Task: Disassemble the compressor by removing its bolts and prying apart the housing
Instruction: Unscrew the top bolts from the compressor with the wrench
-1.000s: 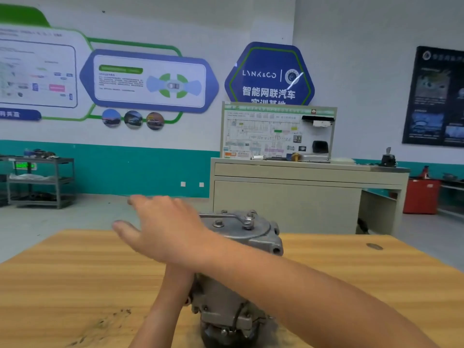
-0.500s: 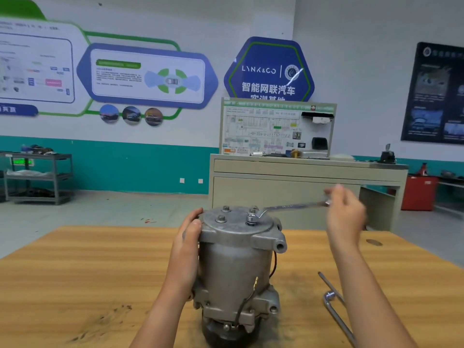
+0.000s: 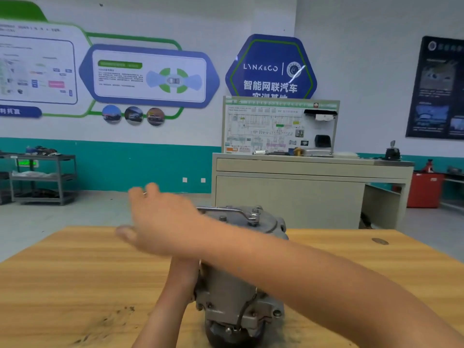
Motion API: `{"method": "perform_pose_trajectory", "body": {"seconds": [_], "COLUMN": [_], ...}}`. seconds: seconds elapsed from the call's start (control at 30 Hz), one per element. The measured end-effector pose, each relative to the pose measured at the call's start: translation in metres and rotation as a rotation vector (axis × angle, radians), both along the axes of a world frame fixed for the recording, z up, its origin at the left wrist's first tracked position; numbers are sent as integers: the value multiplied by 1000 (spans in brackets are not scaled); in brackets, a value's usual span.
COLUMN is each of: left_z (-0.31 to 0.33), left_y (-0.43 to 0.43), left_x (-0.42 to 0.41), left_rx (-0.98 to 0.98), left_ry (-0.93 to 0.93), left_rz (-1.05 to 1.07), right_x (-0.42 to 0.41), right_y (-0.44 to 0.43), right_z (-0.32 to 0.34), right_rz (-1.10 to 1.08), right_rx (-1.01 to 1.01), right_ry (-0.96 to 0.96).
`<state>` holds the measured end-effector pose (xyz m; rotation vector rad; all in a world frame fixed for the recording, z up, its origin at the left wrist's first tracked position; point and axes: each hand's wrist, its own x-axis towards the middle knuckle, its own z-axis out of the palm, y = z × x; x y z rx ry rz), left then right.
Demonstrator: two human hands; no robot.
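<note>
A grey cast-metal compressor (image 3: 233, 285) stands on the wooden tabletop (image 3: 75, 272). The right hand (image 3: 160, 222), crossed leftward, holds a slim silver wrench (image 3: 226, 209) seated on a top bolt (image 3: 254, 218).

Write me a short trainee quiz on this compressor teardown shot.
1. True or false: the compressor lies on its side.
2. The wrench has its ring end on: A) a bolt on the compressor's top; B) a fastener at its base; C) nothing at all.
3. Fill in: the right hand holds the wrench by its ___.
Key: 1 false, it stands upright; 2 A; 3 handle.
</note>
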<state>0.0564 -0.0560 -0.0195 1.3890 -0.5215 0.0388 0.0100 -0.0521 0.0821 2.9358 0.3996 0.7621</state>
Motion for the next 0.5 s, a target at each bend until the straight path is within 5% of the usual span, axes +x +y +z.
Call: {"method": "perform_pose_trajectory", "body": {"seconds": [0.07, 0.17, 0.2, 0.33, 0.4, 0.5], "left_z": [3, 7, 10, 7, 10, 9], "left_y": [-8, -13, -9, 7, 3, 1], "left_x": [-14, -39, -36, -14, -19, -25], "left_rx": [-49, -431, -374, -121, -131, -137], "left_ry": [-58, -217, -168, -33, -29, -65], "left_rz": [7, -131, -174, -135, -124, -106], "right_x": [-46, -108, -124, -134, -107, -41], "right_y": [4, -38, -61, -163, -204, -222], "right_z": [-17, -44, -53, -59, -48, -18], "right_rz": [306, 674, 688, 54, -257, -382], "right_rx": [96, 478, 599, 780, 795, 681], "right_ry": [-296, -696, -811, -1182, -941, -290]}}
